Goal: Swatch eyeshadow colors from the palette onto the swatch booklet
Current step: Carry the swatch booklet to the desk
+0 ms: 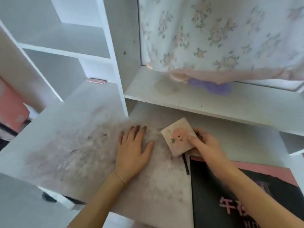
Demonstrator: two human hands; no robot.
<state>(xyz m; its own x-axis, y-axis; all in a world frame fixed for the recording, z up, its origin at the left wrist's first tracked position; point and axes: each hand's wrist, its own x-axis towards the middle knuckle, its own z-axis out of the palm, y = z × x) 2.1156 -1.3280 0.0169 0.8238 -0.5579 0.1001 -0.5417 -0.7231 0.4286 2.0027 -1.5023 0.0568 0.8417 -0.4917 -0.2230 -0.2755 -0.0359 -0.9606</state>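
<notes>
- The left hand (pixel 134 148) lies flat on the stained white desk (pixel 79 145), palm down, fingers straight and slightly spread; it grasps nothing. A thin bracelet (pixel 123 178) sits on its wrist.
- The right hand (pixel 206 145) grips a small cream booklet (pixel 178 137): the thumb presses on the cover and the curled fingers wrap round the edge at the booklet's 3 o'clock side.
- The booklet is tilted, with one corner pointing toward 12 o'clock. Its cover shows a pink peach-like figure with a small green leaf. It sits at 3 o'clock from the left hand, near it but apart.
- A thin black stick (pixel 185 164) lies on the desk at 6 o'clock from the booklet, with its upper end under the booklet's lower corner.
- A black flat item with pink lettering (pixel 213 191) lies at 5 o'clock from the booklet, just beside the stick and partly under the right forearm. Whether this is the palette cannot be determined.
- A white shelf (pixel 213 102) runs at 12 o'clock above the booklet. A floral curtain (pixel 222 35) hangs over it, with a blurred purple object (pixel 213 87) at its hem.
- White open shelving (pixel 65 51) stands at 10 o'clock from the left hand.
</notes>
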